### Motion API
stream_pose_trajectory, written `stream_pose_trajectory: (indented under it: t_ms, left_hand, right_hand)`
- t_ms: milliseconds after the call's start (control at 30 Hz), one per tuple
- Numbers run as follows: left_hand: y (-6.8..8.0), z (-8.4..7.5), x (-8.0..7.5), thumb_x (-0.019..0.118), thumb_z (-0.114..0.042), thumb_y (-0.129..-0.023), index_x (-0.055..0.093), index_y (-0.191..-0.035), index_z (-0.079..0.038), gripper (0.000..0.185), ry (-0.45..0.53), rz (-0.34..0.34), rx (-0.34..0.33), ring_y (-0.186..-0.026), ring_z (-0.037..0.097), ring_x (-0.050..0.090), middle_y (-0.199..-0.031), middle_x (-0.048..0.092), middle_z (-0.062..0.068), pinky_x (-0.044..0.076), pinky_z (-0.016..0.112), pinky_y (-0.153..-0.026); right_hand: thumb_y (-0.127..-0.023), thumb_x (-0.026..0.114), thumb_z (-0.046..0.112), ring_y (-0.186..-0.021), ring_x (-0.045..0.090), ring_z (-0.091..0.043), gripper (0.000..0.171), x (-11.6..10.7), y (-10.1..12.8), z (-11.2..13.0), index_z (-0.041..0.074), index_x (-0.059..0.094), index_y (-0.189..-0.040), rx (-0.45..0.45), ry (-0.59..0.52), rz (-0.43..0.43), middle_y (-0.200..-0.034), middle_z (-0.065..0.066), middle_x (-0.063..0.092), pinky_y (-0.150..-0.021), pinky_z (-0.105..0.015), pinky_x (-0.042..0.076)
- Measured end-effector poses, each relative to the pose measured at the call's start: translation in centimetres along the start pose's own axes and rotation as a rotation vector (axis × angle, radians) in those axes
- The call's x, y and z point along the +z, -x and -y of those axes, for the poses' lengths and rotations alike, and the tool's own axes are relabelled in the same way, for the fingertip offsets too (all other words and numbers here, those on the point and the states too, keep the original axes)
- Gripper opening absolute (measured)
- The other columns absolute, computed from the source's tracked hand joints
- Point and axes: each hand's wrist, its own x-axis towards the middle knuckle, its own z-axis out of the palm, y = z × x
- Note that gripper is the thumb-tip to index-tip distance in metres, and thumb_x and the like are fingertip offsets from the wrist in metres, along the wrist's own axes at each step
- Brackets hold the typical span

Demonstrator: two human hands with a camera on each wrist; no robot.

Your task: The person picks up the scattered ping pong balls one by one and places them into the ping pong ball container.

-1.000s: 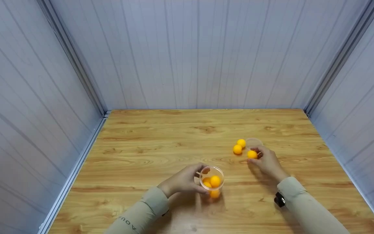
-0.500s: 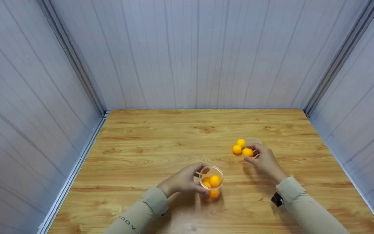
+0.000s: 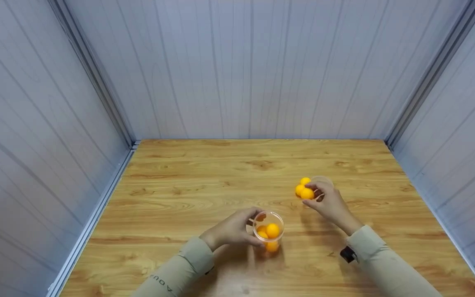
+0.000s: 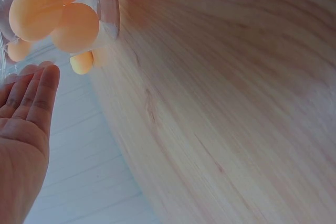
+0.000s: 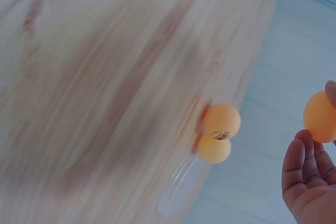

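A clear plastic cup (image 3: pixel 269 233) stands on the wooden table (image 3: pixel 204 177) with several orange balls (image 3: pixel 273 230) inside. My left hand (image 3: pixel 250 228) grips its left side. In the left wrist view the cup (image 4: pixel 105 3) and its balls (image 4: pixel 73 27) sit just beyond my fingers (image 4: pixel 37 95). My right hand (image 3: pixel 312 194) pinches one orange ball (image 3: pixel 306 193) at its fingertips, right next to two loose balls (image 3: pixel 302 185) on the table. The right wrist view shows the held ball (image 5: pixel 319 116) in my fingers and the two loose balls (image 5: pixel 218 134) touching each other.
A clear round lid (image 3: pixel 323 180) lies flat just behind my right hand, beside the loose balls, and shows as the lid (image 5: pixel 181 187) in the right wrist view. Grey panelled walls (image 3: pixel 237 70) close in the table on the back, left and right.
My right hand has carried its ball a little to the left, up against the two loose balls. The left hand and cup have stayed put.
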Motion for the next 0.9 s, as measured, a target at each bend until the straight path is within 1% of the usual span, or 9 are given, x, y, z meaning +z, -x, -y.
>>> stream_pose_trajectory:
  t_ms: [100, 167, 333, 400, 533, 667, 900]
  left_hand:
    - [0.0, 0.0, 0.0, 0.097, -0.025, -0.084, 0.059, -0.146, -0.013, 0.073, -0.002, -0.003, -0.008, -0.133, 0.034, 0.063, -0.141, 0.066, 0.007, 0.052, 0.038, -0.117]
    - [0.0, 0.0, 0.0, 0.097, -0.025, -0.084, 0.059, -0.146, -0.014, 0.073, -0.004, -0.007, -0.016, -0.133, 0.034, 0.063, -0.141, 0.066, 0.005, 0.052, 0.037, -0.117]
    - [0.0, 0.0, 0.0, 0.096, -0.024, -0.084, 0.059, -0.146, -0.012, 0.073, -0.006, -0.006, -0.017, -0.134, 0.035, 0.062, -0.144, 0.065, 0.015, 0.051, 0.038, -0.118]
    - [0.0, 0.0, 0.1, 0.096, -0.023, -0.084, 0.058, -0.147, -0.009, 0.074, -0.005, -0.004, -0.015, -0.134, 0.037, 0.062, -0.145, 0.065, 0.018, 0.052, 0.037, -0.117]
    - [0.0, 0.0, 0.0, 0.096, -0.023, -0.085, 0.057, -0.148, -0.007, 0.076, -0.005, -0.002, -0.012, -0.135, 0.038, 0.062, -0.145, 0.064, 0.019, 0.052, 0.037, -0.117]
    - [-0.1, 0.0, 0.0, 0.096, -0.025, -0.085, 0.057, -0.148, -0.009, 0.076, -0.012, -0.002, -0.01, -0.135, 0.038, 0.062, -0.146, 0.064, 0.02, 0.052, 0.037, -0.117]
    - [-0.1, -0.1, 0.1, 0.097, -0.027, -0.084, 0.058, -0.149, -0.009, 0.078, -0.011, -0.001, -0.012, -0.134, 0.037, 0.063, -0.146, 0.065, 0.019, 0.052, 0.037, -0.117]
  right_hand:
    - [-0.087, 0.088, -0.002, -0.092, 0.069, -0.026, 0.04, 0.2, 0.0, 0.5, -0.006, 0.073, -0.125, -0.024, -0.015, 0.003, -0.122, -0.022, 0.069, -0.077, -0.019, 0.058]
    - [-0.086, 0.089, -0.004, -0.091, 0.069, -0.026, 0.04, 0.4, -0.1, 0.8, -0.006, 0.073, -0.123, -0.045, -0.023, 0.001, -0.119, -0.021, 0.069, -0.077, -0.018, 0.057]
    - [-0.083, 0.09, -0.005, -0.089, 0.069, -0.026, 0.039, 0.8, -0.1, 1.4, -0.005, 0.075, -0.119, -0.081, -0.042, -0.007, -0.11, -0.017, 0.071, -0.075, -0.019, 0.058]
    - [-0.083, 0.091, -0.005, -0.089, 0.069, -0.024, 0.039, 0.9, -0.1, 1.7, -0.005, 0.075, -0.119, -0.088, -0.046, -0.005, -0.108, -0.017, 0.072, -0.074, -0.019, 0.058]
    - [-0.085, 0.09, -0.003, -0.089, 0.068, -0.02, 0.039, 1.1, 0.0, 2.4, -0.005, 0.075, -0.12, -0.094, -0.049, -0.002, -0.109, -0.016, 0.075, -0.073, -0.019, 0.057]
    - [-0.086, 0.089, -0.002, -0.089, 0.066, -0.017, 0.039, 1.3, 0.0, 2.9, -0.004, 0.075, -0.122, -0.092, -0.046, 0.013, -0.111, -0.016, 0.076, -0.075, -0.02, 0.056]
    - [-0.088, 0.09, 0.004, -0.089, 0.068, -0.02, 0.038, 1.4, 0.0, 3.6, -0.001, 0.075, -0.122, -0.131, -0.045, 0.038, -0.108, -0.013, 0.076, -0.076, -0.024, 0.058]
